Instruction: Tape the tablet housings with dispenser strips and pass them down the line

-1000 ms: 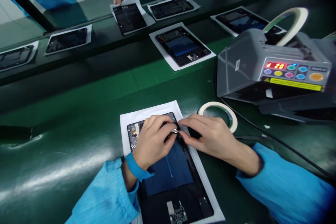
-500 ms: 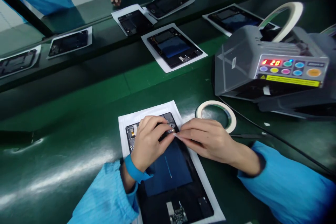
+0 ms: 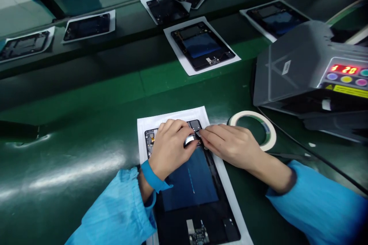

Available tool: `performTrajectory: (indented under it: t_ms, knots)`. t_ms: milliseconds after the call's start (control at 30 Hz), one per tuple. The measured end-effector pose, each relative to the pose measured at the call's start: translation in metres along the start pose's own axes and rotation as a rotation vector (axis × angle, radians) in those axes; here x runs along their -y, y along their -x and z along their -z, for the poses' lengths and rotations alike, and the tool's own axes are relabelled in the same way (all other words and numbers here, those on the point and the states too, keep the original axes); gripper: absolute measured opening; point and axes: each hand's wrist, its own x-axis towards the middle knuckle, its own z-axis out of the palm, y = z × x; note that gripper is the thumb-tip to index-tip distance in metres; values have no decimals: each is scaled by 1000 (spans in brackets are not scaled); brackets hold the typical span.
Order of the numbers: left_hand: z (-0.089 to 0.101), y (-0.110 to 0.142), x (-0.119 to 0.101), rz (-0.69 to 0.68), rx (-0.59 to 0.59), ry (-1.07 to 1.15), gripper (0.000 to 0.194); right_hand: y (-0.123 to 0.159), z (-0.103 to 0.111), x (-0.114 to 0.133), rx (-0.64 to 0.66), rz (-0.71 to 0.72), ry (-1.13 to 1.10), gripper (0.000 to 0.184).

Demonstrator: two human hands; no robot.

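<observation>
An opened tablet (image 3: 198, 218) with bare circuit boards and a dark blue battery (image 3: 191, 183) lies on a white sheet (image 3: 172, 116) in front of me. My left hand (image 3: 172, 143), with a blue band at its wrist, rests over the tablet's upper part, fingers curled and thumb bent inward. A shiny silvery piece (image 3: 189, 139) shows between its thumb and forefinger; whether it is gripped or part of the tablet is unclear. My right hand (image 3: 230, 143) meets it from the right, fingertips pinched together at the tablet's upper right edge. What they pinch is too small to make out.
A roll of cream tape (image 3: 271, 138) lies right of my right hand. Behind it stands a grey tape dispenser (image 3: 287, 72) with a lit display, and a black cable (image 3: 310, 151) runs past. Another opened tablet (image 3: 202, 46) lies ahead, with several more on the far ledge.
The view has shifted, so the dispenser sits farther right. The whitish strip at my right fingertips no longer shows, and a silvery piece is visible by my left thumb. The co-worker's hands have mostly left view.
</observation>
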Motion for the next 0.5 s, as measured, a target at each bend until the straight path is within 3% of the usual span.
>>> performTrajectory:
  t_ms: [500]
  knots:
    - [-2,1,-1,31,42,-5,8,-2,1,5,41,-45,-26,18]
